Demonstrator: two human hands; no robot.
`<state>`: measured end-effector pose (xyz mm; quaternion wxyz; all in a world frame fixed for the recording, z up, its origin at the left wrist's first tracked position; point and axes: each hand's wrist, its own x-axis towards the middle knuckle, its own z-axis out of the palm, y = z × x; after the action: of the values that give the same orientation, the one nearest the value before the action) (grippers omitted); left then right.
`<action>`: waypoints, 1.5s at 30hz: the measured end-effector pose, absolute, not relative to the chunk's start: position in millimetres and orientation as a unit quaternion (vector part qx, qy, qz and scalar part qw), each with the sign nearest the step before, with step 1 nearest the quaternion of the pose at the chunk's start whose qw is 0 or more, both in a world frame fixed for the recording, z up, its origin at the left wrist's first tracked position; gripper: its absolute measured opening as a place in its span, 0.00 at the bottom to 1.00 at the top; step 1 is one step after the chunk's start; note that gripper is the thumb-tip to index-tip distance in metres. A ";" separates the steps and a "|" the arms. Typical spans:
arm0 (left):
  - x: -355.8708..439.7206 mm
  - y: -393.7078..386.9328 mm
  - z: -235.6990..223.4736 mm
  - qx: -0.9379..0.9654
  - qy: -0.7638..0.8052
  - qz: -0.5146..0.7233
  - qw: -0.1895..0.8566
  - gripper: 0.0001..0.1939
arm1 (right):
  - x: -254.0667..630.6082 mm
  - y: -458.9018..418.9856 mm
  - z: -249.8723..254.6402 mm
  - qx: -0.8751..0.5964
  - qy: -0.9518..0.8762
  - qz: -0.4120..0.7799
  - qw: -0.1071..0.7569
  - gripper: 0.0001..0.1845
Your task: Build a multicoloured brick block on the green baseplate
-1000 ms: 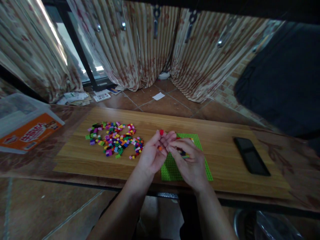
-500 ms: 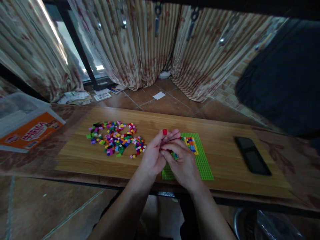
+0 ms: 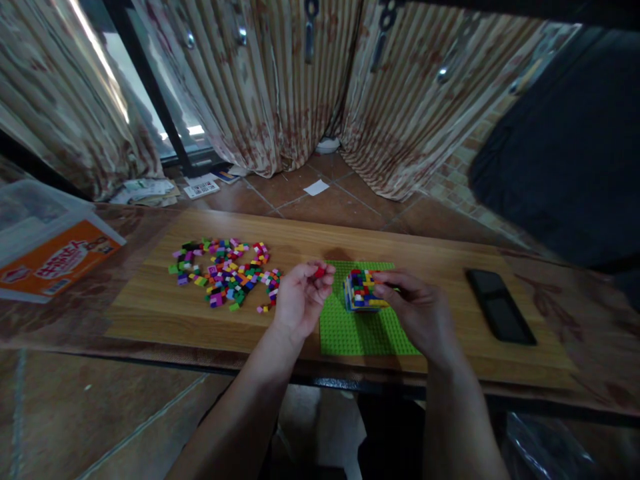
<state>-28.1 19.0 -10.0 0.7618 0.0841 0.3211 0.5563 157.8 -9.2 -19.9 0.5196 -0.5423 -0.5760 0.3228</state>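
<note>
My left hand is palm up with its fingers curled in, to the left of the block build. A red toy brick shows at its fingertips. My right hand is at the right side of the multicoloured block build, its thumb and fingers pinched together at the top edge. Whatever lies between those fingertips is hidden. The build is a low box of stacked small bricks and stands on the green studded baseplate.
Loose coloured bricks lie spread on the left of the wooden board. A black phone rests at the right. At the far left stands a clear plastic box with an orange label. Curtains hang behind.
My right hand has moved right, away from my left palm, to the block build. My left hand has shifted slightly left, its fingers curling in around the red brick. More of the baseplate shows.
</note>
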 end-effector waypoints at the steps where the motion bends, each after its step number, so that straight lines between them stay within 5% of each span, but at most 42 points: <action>1: -28.2 19.0 -10.3 0.090 0.318 0.554 0.764 0.04 | 158.0 -10.0 -19.7 -0.540 -0.586 0.320 0.512 0.06; 19: -6.0 13.0 -37.8 0.482 0.469 0.395 0.626 0.07 | 152.3 -13.6 -14.8 -0.541 -0.741 0.181 0.354 0.16; 45: 1.5 9.8 -34.0 0.474 0.490 0.365 0.634 0.05 | 140.1 -15.0 -13.1 -0.565 -0.735 0.165 0.336 0.24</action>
<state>1.5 9.8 -34.0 0.6342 0.4740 0.4900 0.3648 140.1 -15.0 -13.1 0.3365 -0.5653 -0.7348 0.1653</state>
